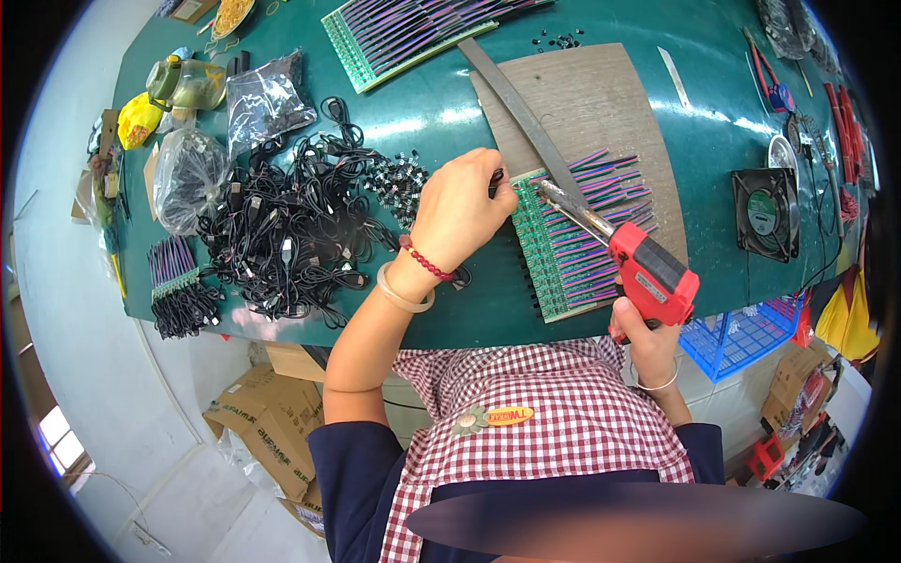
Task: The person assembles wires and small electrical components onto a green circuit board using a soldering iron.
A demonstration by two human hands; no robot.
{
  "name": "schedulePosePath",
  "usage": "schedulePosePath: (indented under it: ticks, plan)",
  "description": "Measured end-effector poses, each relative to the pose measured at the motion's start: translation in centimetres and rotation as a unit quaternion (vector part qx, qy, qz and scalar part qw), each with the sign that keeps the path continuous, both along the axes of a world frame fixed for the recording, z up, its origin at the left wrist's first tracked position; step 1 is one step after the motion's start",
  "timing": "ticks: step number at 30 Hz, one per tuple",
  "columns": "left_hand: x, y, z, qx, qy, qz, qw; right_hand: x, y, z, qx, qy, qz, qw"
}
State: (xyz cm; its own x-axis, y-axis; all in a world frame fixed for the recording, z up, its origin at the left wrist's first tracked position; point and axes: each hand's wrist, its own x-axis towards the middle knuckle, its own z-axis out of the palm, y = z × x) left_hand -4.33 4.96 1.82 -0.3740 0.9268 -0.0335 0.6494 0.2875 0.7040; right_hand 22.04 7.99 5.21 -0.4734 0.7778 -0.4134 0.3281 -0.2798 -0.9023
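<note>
My right hand [650, 349] is wrapped round the grip of a red and black soldering gun [649, 272]. The gun's metal tip reaches the upper left part of a green circuit board panel [542, 258]. Rows of thin multicoloured wires [587, 253] stick out from the panel's right side. My left hand [466, 205] is closed in a pinch at the panel's upper left edge. A small black piece [496, 178] shows between its fingers; its exact kind is hidden. Under the panel lies a brown board [610, 103], with a flat metal bar [526, 117] across it.
Left of my left hand are a heap of black USB cables [291, 225] and a pile of small connectors [396, 183]. Another wired panel [413, 38] lies at the far side. A fan [765, 214] stands at the right, above a blue basket [741, 338].
</note>
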Motion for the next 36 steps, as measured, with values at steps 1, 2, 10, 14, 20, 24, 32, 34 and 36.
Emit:
schedulePosePath:
  ticks: [1,2,10,14,20,24,32,34,36]
  plan:
    - [0.0,0.0,0.0,-0.001,0.004,-0.001,1.000,0.0,-0.1,0.0,-0.003,-0.007,-0.003,1.000]
    - [0.0,0.0,0.1,-0.001,0.008,-0.002,1.000,0.0,-0.1,0.1,-0.006,-0.015,-0.006,1.000]
    - [0.0,0.1,0.2,0.009,0.050,-0.028,0.998,0.2,-0.3,-0.4,0.005,-0.007,-0.004,1.000]
    - [-0.1,0.0,0.0,0.014,0.070,-0.047,0.996,0.5,-0.3,-0.8,0.019,-0.017,0.022,0.999]
    - [0.0,0.1,0.2,0.012,0.088,-0.053,0.995,0.0,-0.7,0.1,-0.012,0.026,-0.072,0.997]
    - [0.0,0.1,0.1,0.014,0.095,-0.053,0.994,0.3,-0.4,0.0,-0.014,0.014,-0.048,0.999]
    - [0.1,0.1,0.4,0.002,0.099,-0.049,0.994,0.2,-0.4,-0.3,0.010,0.004,-0.020,1.000]
    - [0.2,0.1,0.3,0.003,0.104,-0.045,0.994,-0.1,-0.3,0.0,0.009,0.005,-0.026,1.000]
    - [0.3,-0.1,0.4,0.003,0.108,-0.039,0.993,-0.2,-0.2,0.2,0.008,0.006,-0.031,0.999]
